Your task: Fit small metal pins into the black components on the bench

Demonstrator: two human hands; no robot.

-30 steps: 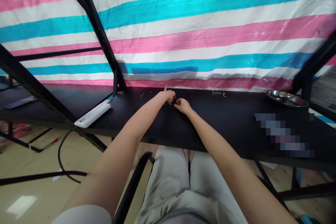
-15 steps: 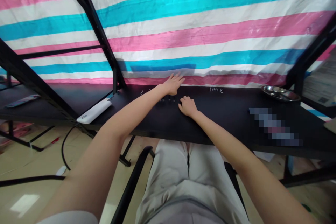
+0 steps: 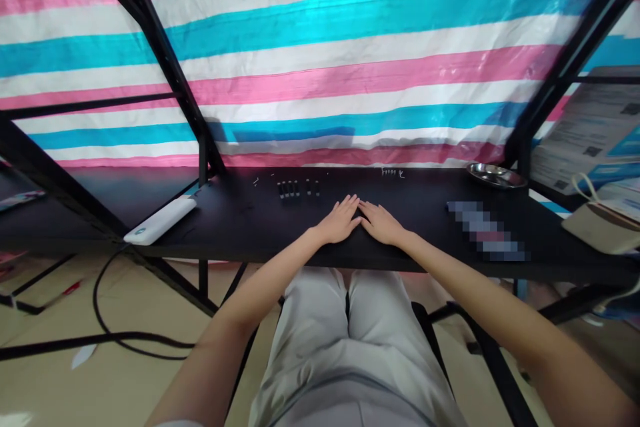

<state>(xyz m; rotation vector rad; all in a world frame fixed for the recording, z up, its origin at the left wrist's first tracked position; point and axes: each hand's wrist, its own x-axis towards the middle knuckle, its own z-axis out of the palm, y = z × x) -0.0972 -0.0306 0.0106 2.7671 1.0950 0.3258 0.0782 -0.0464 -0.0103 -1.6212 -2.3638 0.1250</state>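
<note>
In the head view, the person's left hand (image 3: 340, 221) and right hand (image 3: 382, 223) are lying palm-down on the black surface (image 3: 420, 200), fingers stretched out straight and meeting at the tips. Small dark pieces (image 3: 291, 189) are sitting in a row beyond the left hand and to its left, four close together, two spaced off rightward. Thin white bits (image 3: 393, 173) are lying along the back, left of a shiny metal dish (image 3: 496, 175).
</note>
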